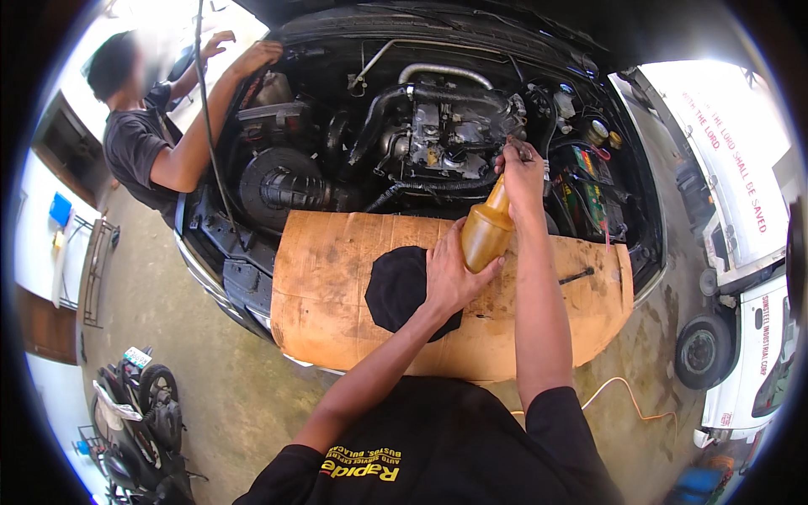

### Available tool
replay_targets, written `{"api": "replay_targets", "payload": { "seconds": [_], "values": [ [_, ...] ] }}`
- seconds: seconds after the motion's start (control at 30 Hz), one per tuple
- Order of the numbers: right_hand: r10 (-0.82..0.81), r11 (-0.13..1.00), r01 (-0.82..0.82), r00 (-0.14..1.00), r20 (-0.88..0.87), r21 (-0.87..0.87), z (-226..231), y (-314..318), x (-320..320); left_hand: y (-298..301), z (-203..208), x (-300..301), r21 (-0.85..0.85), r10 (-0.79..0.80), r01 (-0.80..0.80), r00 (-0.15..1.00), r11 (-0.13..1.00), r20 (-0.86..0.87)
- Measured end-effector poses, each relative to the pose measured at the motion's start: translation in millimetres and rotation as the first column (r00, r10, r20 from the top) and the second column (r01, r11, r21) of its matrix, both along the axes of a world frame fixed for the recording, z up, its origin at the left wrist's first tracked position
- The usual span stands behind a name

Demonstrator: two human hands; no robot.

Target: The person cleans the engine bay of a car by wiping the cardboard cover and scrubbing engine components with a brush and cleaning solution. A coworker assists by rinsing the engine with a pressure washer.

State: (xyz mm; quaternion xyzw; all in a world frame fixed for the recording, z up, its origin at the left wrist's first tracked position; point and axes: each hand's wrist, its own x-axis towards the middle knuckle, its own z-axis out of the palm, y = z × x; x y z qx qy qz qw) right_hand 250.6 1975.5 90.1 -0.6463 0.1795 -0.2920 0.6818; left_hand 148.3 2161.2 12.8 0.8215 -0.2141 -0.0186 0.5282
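Observation:
A translucent amber squeeze bottle (486, 236) with a tapered neck is held at a tilt over the cardboard sheet (324, 252), its neck pointing up toward the engine. My left hand (452, 271) wraps around the lower body of the bottle. At the top of the neck, my right hand (523, 172) is closed with dark-stained fingertips; the bottle's tip is hidden behind it. Just beyond lies the engine (446, 126) in the open bay. Beside my left hand, a round black cloth-like piece (397, 290) rests on the cardboard.
A thin black tool (576, 275) lies on the cardboard's right side. The battery (589, 189) sits at the bay's right. A prop rod (207, 118) stands at left, near another person (139, 143) leaning at the fender. A motorcycle (139, 421) and white truck (749, 353) are parked around.

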Motion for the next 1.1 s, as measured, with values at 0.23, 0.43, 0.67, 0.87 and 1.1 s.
{"api": "replay_targets", "payload": {
  "seconds": [0.23,0.43,0.67,0.87,1.1],
  "values": [
    [0.23,0.973,-0.23,0.97,-0.077,0.009,3.1,-6.7,-6.7,13.7,1.3,-7.6,-0.233,-0.042,0.03,0.998,0.972,-0.048],
    [0.319,0.946,-0.304,0.933,-0.166,0.108,0.9,-10.8,-5.4,19.2,-8.6,-14.0,-0.198,0.101,-0.076,0.988,0.977,0.119],
    [0.244,0.97,-0.241,0.963,-0.111,0.041,-11.6,-8.0,15.6,17.4,-10.6,-20.6,-0.198,0.099,-0.085,0.993,0.977,0.06],
    [0.245,0.961,-0.24,0.969,-0.019,0.134,-4.3,7.6,9.7,17.4,-5.2,-20.7,-0.287,0.163,-0.125,0.98,0.95,0.113],
    [0.254,0.965,-0.259,0.959,-0.124,-0.025,-1.9,14.4,6.5,4.7,-17.0,-11.6,-0.237,0.127,-0.114,0.991,0.965,0.037]
  ]
}}
